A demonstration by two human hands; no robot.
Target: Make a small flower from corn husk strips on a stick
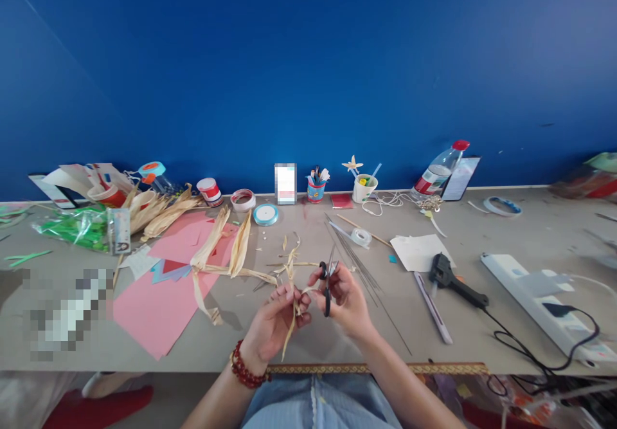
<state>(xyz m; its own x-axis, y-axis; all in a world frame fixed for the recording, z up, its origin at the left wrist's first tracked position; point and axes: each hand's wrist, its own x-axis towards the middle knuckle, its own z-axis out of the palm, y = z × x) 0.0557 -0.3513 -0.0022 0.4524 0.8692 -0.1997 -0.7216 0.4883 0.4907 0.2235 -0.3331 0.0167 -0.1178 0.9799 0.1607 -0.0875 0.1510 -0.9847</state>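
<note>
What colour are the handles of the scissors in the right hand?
The scissor handles are black; the head view shows them best.

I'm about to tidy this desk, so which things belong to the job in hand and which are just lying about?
Apparently in the job:
- dried husk strip, in the left fingers
- black-handled scissors, in the right fingers
- probably the loose dried husks

Seemingly just lying about:
- red-capped plastic bottle
- pink paper sheets
- white power strip
- pen cup
</note>
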